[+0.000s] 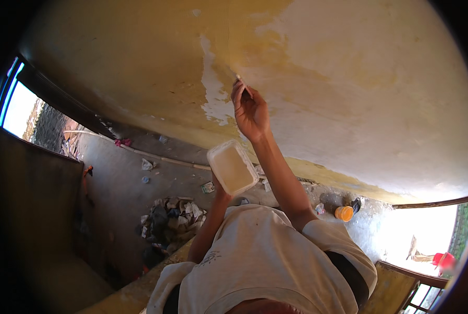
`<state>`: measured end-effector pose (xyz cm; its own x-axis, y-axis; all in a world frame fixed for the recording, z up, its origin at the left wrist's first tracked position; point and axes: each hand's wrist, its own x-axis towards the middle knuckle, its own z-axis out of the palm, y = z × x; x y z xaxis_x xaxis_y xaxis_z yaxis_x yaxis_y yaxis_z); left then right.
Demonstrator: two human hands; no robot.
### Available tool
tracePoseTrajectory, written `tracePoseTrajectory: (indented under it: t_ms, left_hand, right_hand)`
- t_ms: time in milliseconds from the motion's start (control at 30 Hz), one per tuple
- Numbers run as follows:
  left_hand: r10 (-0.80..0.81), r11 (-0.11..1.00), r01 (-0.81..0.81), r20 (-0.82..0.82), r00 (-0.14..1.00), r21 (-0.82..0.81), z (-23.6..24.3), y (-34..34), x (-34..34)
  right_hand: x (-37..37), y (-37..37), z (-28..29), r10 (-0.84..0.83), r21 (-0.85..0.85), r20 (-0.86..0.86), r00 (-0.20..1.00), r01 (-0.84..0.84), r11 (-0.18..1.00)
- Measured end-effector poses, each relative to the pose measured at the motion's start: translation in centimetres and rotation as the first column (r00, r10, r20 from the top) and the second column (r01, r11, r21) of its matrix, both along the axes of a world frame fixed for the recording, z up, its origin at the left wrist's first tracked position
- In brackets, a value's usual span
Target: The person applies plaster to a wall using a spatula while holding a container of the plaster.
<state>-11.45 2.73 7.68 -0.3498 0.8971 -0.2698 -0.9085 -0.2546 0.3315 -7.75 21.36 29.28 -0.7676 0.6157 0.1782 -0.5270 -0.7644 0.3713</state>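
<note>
Work at the wall: the person seems to be partway through treating the wall [317,94] by hand, a slim tool [243,83] in use above and a white tub [248,160] kept within reach below; whether this is scraping, filling or painting cannot be told.
Right hand: the right hand [253,113] is up at the wall, its fingers pinching the tool, palm side partly in view.
Left hand: the left hand [221,190] grips the tub at its near left side; most of its fingers are hidden behind the tub.
Tool tip: close to the wall, near the edge of a jagged pale patch [213,91]; whether it touches cannot be made out.
Next move: probably calls for a light, steady pinch and a controlled stroke along the surface, with the tub held level enough not to spill.
Tub's place: between the person's chest and the wall, to the left of the right forearm, well below the tool.
Tub's look: rectangular with rounded corners and a pale rim, cream to yellowish inside; how full it is cannot be judged.
Tool's look: small, thin and stick-like, with a light end; its exact kind is unclear.
Wall's look: worn yellow at the upper left, whitish and blotchy to the right.
</note>
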Motion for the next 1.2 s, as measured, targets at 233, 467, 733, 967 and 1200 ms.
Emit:
tracePoseTrajectory:
  t_ms: [233, 467, 733, 967, 1200]
  left_hand:
    - [0.035, 0.999, -0.031, -0.097, 0.995, 0.045, -1.1, -0.7, -0.8]
    - [-0.115, 0.984, 0.112, 0.011, 0.993, 0.136, 2.0, 0.0, 0.2]
    - [-0.051, 0.999, 0.051, -0.013, 0.999, 0.013, 0.6, 0.0, 0.2]
    - [-0.111, 0.993, 0.111, -0.022, 0.994, 0.046, 2.1, 0.2, 0.5]
    - [-0.278, 0.95, 0.267, 0.054, 0.959, 0.159, 4.3, 1.0, 1.2]
  right_hand:
    - [9.3, 2.7, 5.1, -0.131, -0.168, -0.321, 0.938, 0.08, 0.983]
    - [14.6, -1.5, 4.5, -0.315, 0.065, -0.295, 0.902, 0.348, 0.935]
    - [3.1, -0.8, -4.7, -0.141, 0.131, 0.386, 0.912, 0.097, 0.987]
    - [7.3, 3.7, -0.1, -0.203, 0.137, 0.172, 0.964, 0.18, 0.974]
    - [18.0, 1.5, 9.0, -0.427, 0.218, -0.23, 0.874, 0.474, 0.853]
